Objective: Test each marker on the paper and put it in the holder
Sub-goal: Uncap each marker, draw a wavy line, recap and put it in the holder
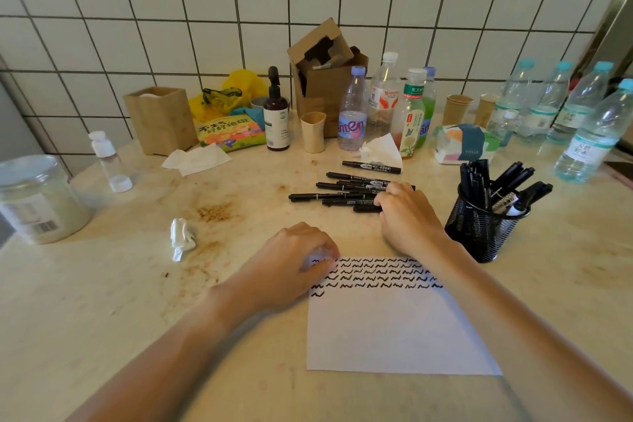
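A white sheet of paper (394,329) lies on the table, its top part filled with rows of black squiggles. My left hand (291,264) rests on the paper's top left corner, fingers curled and pressing it down. My right hand (407,216) reaches over a loose pile of black markers (342,187) beyond the paper, its fingers curled round the end of one marker in the pile. One more black marker (371,167) lies apart, farther back. A black mesh holder (479,226) stands right of the paper with several black markers upright in it.
A crumpled tissue (183,238) lies left of the paper beside brown stains. A big clear jar (37,199) stands at far left. Bottles (352,113), a cardboard box (325,79), a wooden box (161,118), a tissue pack (466,144) and water bottles (589,134) line the tiled wall.
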